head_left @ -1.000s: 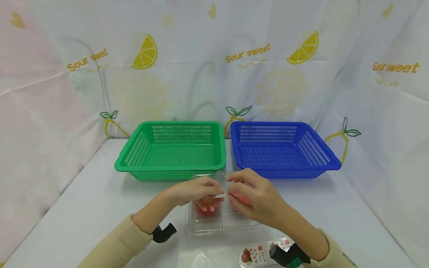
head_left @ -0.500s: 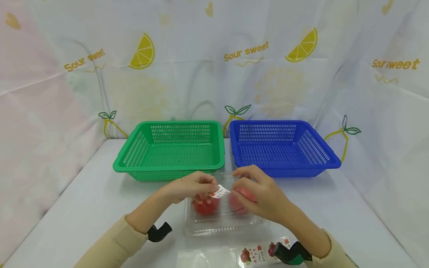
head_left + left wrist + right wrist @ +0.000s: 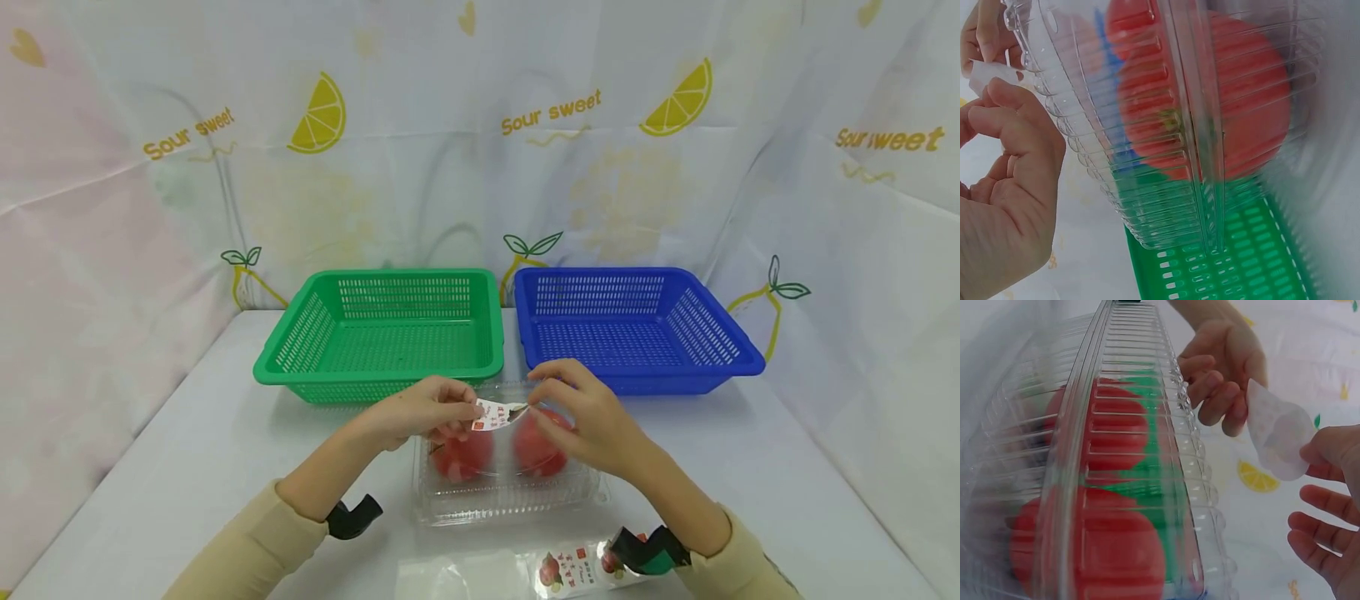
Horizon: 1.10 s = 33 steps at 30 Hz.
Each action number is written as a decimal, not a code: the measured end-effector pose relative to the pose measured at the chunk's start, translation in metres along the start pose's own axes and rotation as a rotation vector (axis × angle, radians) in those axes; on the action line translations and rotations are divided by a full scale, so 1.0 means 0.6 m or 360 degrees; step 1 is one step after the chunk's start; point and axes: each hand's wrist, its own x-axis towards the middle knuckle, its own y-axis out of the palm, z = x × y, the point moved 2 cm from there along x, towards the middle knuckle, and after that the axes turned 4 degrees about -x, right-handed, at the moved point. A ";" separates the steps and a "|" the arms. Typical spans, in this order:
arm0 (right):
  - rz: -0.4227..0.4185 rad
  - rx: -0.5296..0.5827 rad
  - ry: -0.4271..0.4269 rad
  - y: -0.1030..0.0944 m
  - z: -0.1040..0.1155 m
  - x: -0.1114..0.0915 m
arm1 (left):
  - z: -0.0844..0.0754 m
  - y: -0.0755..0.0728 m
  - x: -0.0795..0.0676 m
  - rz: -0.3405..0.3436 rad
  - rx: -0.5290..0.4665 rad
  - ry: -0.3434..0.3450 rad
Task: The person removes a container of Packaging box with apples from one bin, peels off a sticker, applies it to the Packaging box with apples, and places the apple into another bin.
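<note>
- Left of centre in the head view, an openwork green plastic basket [image 3: 375, 346] is standing on the white table [image 3: 225, 467].
- Just in front, the left hand [image 3: 420, 412] is pinching one end of a small white label with red print [image 3: 493, 414] between thumb and forefinger, its other fingers bending loosely.
- At bottom centre, a translucent flat sheet [image 3: 461, 577] is lying on the table.
- Mid-frame, the label is bending slightly in the air above a clear ridged plastic box [image 3: 502, 507], in which two round red fruits [image 3: 542, 454] are resting side by side.
- At lower right of centre, a strip of fruit-printed labels [image 3: 558, 571] is lying partly hidden.
- The right hand [image 3: 588, 417] is pinching the label's other end, its remaining fingers spreading apart.
- Behind it, an openwork blue plastic basket [image 3: 607, 346] is standing beside the green one.
- The hands seem to be straightening the label above the box; the next move is probably calling for a light edge grip, avoiding folds.
</note>
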 end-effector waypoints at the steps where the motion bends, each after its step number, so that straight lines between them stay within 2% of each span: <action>1: 0.0002 0.0008 0.0005 0.001 -0.002 0.000 | 0.000 0.000 0.000 -0.0013 -0.0006 -0.0007; 7: 0.0094 0.0086 0.0099 0.009 -0.018 -0.007 | 0.004 -0.001 0.003 -0.0111 0.0019 -0.0052; 13: 0.0197 0.0050 0.0129 0.014 -0.026 -0.013 | 0.007 0.002 0.007 -0.0153 0.0085 -0.0052; 19: 0.0201 -0.0015 0.0036 0.018 -0.034 -0.017 | 0.008 0.005 0.008 -0.0169 0.0167 -0.0013; 26: 0.0195 -0.0088 -0.0079 0.027 -0.043 -0.021 | 0.010 0.009 0.012 -0.0236 0.0416 0.0045; 33: 0.0164 -0.0129 -0.0155 0.034 -0.048 -0.023 | 0.011 0.012 0.017 -0.0235 0.0521 0.0090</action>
